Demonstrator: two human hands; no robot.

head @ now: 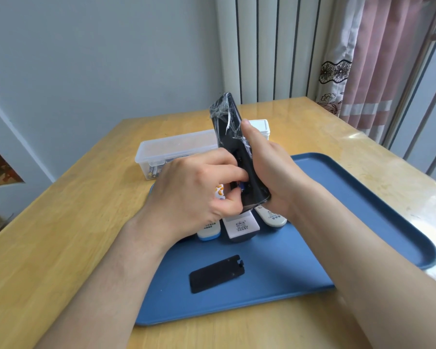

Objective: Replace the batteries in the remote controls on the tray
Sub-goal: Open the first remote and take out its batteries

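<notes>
Black plastic under crinkled clear film: that is the remote (230,127) I have in hand, stood nearly upright above the tray (337,197) with its open back turned toward my left hand (194,190). My right hand (267,170) wraps its lower half, thumb pressed up along the edge and fingers curled behind. I judge that grip is there to brace the body so it does not twist while the other hand works.

My left hand's fingers are curled into the open compartment. Thumb and forefinger pinch a small blue-and-orange end that I take for a battery (240,186). Whether it is going in or coming out I cannot tell.

Below my wrists, closer to me, the battery cover (217,273) lies flat on the tray, apart from everything else. It looks parked there to stay out of the way yet easy to reach for closing up.

Directly under both hands three pale remotes (239,226) lie side by side on the tray, presumably waiting their turn.

Beyond my left hand a clear box (176,144) sits on the wooden table (73,222) with loose batteries (154,171) at its near end, a short reach for that hand. Past my right thumb stands a white lidded container (262,125), partly hidden by the remote.
</notes>
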